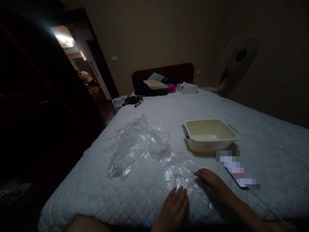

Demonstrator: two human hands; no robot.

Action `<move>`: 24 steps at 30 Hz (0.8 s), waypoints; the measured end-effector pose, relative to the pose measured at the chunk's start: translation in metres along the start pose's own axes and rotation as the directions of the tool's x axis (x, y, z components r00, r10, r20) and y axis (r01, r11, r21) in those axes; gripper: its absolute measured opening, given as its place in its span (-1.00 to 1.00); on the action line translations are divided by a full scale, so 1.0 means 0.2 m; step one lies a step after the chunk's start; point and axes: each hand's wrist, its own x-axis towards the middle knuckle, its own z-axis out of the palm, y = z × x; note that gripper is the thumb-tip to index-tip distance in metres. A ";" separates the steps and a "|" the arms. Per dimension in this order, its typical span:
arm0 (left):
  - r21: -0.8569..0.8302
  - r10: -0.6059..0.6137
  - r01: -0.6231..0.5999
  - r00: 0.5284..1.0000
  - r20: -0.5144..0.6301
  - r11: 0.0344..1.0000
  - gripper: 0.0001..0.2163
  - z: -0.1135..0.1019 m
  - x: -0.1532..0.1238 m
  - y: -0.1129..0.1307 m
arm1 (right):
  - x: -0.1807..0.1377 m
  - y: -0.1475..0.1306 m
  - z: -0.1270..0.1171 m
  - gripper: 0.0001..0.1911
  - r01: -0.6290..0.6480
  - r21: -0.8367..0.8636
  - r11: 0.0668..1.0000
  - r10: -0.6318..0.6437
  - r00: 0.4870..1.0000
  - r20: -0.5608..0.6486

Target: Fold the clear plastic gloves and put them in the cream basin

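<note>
Clear film (177, 169) lies at the left hand (172, 207) and right hand (214, 183), both flattish, fingers extended. Light outward strokes should smooth it.

Dim bedroom, as I stand in it. Plain, brownish wall (154, 35) across the top centre, with a small white plate (114, 58) upper left of centre and another plate (199, 72) right of centre. Bed (96, 193) with white quilted cover, filling the lower frame; dark reddish headboard (166, 70) at upper centre. Standing fan (240, 55), upper right. Doorway (90, 71), upper left, opening on a room with a bright light (64, 41); dark reddish floor (109, 116) below. Left edge in deep shadow.
</note>
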 end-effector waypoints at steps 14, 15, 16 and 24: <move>-0.002 -0.070 0.070 0.994 0.085 0.998 -0.72 0.19 0.00 0.08 | -0.07 0.04 0.01 -0.66 0.141 -0.060 0.988 -0.136 0.987 0.080; -0.006 -0.068 0.068 0.993 0.094 0.998 -0.72 0.19 -0.01 0.08 | -0.07 0.03 0.01 -0.65 0.137 -0.040 0.990 -0.132 0.987 0.096; -0.009 -0.067 0.068 0.993 0.100 0.998 -0.72 0.19 -0.01 0.08 | -0.07 0.04 0.01 -0.64 0.133 -0.024 0.991 -0.130 0.986 0.109; -0.023 -0.052 0.055 0.991 0.126 0.998 -0.74 0.18 0.00 0.08 | -0.06 0.04 0.02 -0.77 0.082 -0.050 0.995 -0.077 0.992 0.096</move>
